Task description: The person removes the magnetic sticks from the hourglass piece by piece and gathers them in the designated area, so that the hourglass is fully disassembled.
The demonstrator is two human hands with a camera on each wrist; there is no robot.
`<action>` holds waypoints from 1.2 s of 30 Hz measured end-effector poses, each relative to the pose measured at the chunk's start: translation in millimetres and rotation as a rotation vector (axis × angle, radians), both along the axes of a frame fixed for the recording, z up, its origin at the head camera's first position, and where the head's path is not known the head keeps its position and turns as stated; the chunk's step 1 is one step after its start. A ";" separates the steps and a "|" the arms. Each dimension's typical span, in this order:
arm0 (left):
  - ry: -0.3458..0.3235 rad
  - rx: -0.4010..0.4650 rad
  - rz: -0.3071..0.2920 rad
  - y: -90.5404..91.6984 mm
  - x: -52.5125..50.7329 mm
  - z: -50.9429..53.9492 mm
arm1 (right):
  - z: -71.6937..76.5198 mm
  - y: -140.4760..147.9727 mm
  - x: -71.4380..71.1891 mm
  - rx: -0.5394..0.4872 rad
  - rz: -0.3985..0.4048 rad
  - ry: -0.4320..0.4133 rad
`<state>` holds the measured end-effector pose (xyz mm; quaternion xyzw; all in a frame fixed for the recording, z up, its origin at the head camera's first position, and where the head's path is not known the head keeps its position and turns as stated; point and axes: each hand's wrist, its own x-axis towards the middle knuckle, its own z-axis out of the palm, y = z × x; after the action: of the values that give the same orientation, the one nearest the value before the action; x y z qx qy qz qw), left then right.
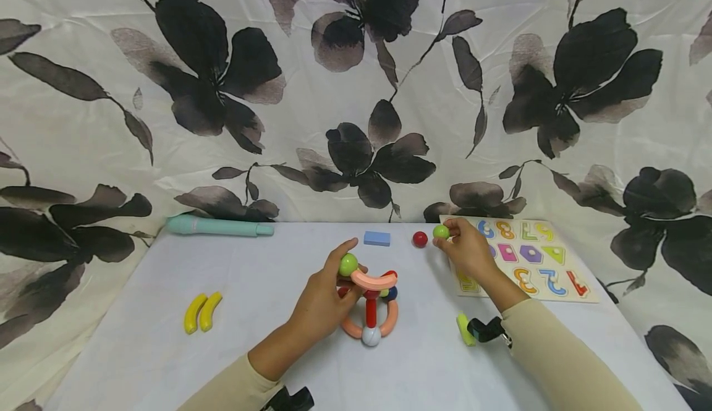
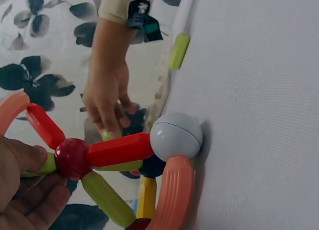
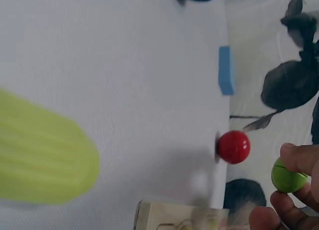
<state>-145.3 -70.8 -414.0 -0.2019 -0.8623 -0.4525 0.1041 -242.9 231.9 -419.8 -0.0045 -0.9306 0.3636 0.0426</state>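
My left hand (image 1: 317, 303) holds a magnetic ball-and-stick structure above the white table, with thumb and fingers on a green stick (image 2: 49, 165) that joins a red ball (image 2: 74, 158). Its salmon curved sticks (image 2: 175, 195), red stick (image 1: 371, 313) and grey ball (image 1: 371, 336) stand below and beside the hand. A light green ball (image 1: 348, 264) sits at one end of the top curved piece. At the back right, my right hand (image 1: 470, 250) pinches another light green ball (image 3: 289, 176) between thumb and fingers. A loose red ball (image 1: 419, 239) lies just left of it.
Beneath the right forearm lies a number-and-shape puzzle board (image 1: 584, 290). A yellow-green stick (image 1: 465, 330) is near the right wrist camera. A blue block (image 1: 377, 238) lies at the back, two yellow curved pieces (image 1: 201, 312) at left, and a mint tube (image 1: 219, 226) along the back-left edge.
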 end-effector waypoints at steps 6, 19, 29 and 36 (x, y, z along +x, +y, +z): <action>0.000 -0.002 -0.002 0.6 0.1 1.0 | -11.1 6.2 -15.0 0.050 0.013 -0.051; 0.002 -0.007 0.004 0.4 0.1 1.3 | -22.6 11.4 -32.5 0.123 0.081 -0.096; -0.025 -0.006 0.008 0.0 0.6 1.4 | -26.8 11.6 -36.8 0.147 0.086 -0.144; -0.024 -0.008 0.008 -0.2 -0.2 0.3 | -20.0 7.4 -35.1 0.178 0.089 -0.164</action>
<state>-145.5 -71.0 -413.7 -0.1934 -0.8662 -0.4509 0.0947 -278.0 239.3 -439.8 0.0109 -0.9587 0.2797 -0.0498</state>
